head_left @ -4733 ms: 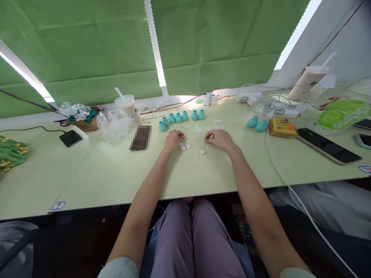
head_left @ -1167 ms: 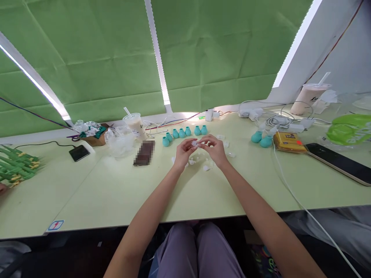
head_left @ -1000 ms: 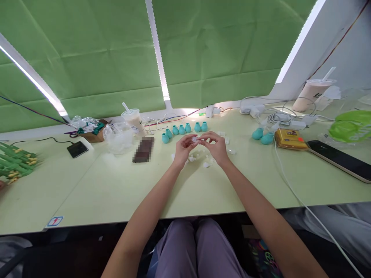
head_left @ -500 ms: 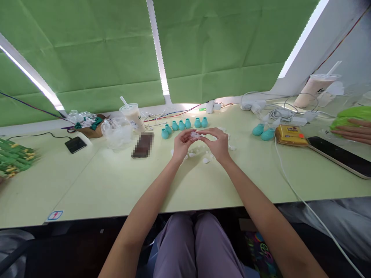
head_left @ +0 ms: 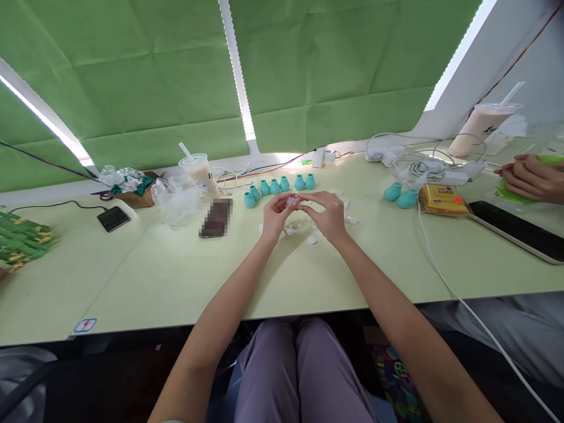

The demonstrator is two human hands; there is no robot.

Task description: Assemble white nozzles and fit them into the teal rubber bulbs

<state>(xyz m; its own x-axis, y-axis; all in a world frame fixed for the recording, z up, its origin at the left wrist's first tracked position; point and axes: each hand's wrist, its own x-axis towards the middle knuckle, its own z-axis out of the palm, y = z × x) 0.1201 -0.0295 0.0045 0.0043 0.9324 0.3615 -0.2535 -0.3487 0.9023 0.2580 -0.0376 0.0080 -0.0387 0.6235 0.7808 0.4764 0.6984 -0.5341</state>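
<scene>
Between my two hands is a small translucent white plastic piece, held just above the table. My left hand is closed on it from the left, fingers curled round it. My right hand pinches at its right side with thumb and fingertips. Several loose white plastic pieces lie on the table below and around my hands. Behind them stands a row of small turquoise vase-shaped pieces. The held piece is partly covered by my fingers, so its exact kind cannot be made out.
A drink cup, a plastic bag and a pixelated dark object stand left. To the right are two turquoise pieces, a yellow packet, a phone and a white cable. Another person's hand holds something green.
My hands have drawn slightly closer round the white piece, with my right fingertips nearer my left hand. At the right, the other person's hand has lifted and gripped the green thing.
</scene>
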